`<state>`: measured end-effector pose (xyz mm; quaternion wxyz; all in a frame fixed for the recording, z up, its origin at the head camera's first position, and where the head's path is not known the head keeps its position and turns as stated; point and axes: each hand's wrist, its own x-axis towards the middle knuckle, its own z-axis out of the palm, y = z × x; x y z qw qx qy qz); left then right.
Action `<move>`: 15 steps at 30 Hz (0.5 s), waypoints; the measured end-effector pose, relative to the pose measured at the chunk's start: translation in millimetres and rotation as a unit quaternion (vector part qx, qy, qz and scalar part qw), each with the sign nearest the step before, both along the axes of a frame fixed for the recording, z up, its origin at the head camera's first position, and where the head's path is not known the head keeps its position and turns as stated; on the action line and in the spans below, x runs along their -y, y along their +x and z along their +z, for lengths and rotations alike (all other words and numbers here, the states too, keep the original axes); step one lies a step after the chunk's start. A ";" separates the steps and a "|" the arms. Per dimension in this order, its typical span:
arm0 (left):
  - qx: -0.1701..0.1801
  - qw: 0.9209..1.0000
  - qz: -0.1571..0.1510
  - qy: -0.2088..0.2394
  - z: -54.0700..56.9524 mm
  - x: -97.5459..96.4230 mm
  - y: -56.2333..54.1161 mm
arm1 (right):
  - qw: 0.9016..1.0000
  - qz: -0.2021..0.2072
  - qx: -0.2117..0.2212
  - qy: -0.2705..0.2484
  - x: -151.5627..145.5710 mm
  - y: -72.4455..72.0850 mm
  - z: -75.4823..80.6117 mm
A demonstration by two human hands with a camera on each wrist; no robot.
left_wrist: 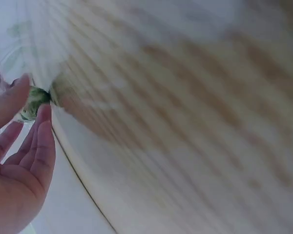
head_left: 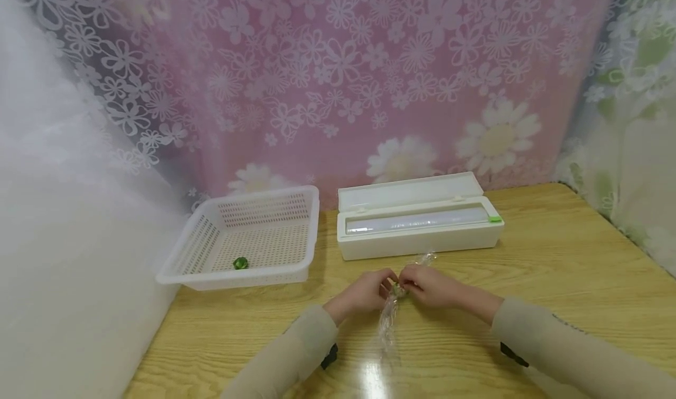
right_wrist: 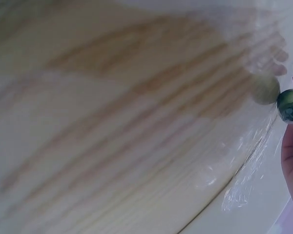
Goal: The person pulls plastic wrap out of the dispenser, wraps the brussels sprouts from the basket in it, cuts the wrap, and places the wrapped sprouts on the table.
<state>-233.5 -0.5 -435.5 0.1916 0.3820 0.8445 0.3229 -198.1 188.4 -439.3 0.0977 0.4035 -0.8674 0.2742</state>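
Seemingly wraps a small green vegetable (head_left: 399, 291) in clear film (head_left: 388, 324), low over a wooden table (head_left: 560, 246).
Lets the film trail, crumpled, toward 6 o'clock. Pinches the vegetable at the centre, using thumb and fingertips of the left hand (head_left: 365, 292) from 9 o'clock and the curled fingers of the right hand (head_left: 433, 286) from 3 o'clock, with more film poking out toward 1 o'clock. Probably calls next for a steady pinch while twisting or folding the loose film snugly in. Farther off, at 10 o'clock, includes a white basket (head_left: 274, 278) with another green vegetable (head_left: 240, 263) inside; then, just past 12, an open white box (head_left: 422, 244) holding a film roll (head_left: 419, 220), lid (head_left: 412, 193) tipped back; beyond, a pink flowered curtain (head_left: 338, 82).
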 end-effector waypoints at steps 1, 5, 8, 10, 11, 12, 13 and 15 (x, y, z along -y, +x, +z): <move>-0.010 1.000 0.001 -0.001 0.9 -1.0 0.2 | 1.000 0.006 0.001 -0.003 -1.0 -0.3 0.2; -0.022 1.000 0.015 0.013 3.5 -3.6 1.1 | 1.000 0.016 0.013 -0.005 -3.6 0.5 1.9; -0.015 0.999 0.027 0.024 4.1 -4.8 2.1 | 0.999 0.003 0.048 0.004 -5.0 2.5 2.6; -0.019 0.999 0.031 0.030 3.8 -5.8 2.6 | 0.997 -0.009 0.071 0.011 -5.5 3.6 2.2; -0.030 0.999 0.031 0.031 3.5 -6.6 2.6 | 0.997 -0.013 0.078 0.012 -5.7 4.3 2.2; -0.045 0.998 0.032 0.028 2.8 -7.7 2.1 | 0.996 -0.018 0.085 0.014 -5.6 4.8 2.2; -0.055 0.998 0.032 0.028 2.2 -8.8 1.9 | 0.996 -0.021 0.091 0.016 -5.5 5.4 2.3; -0.074 0.996 0.031 0.029 2.1 -11.1 2.0 | 0.995 -0.022 0.093 0.016 -4.9 6.0 2.3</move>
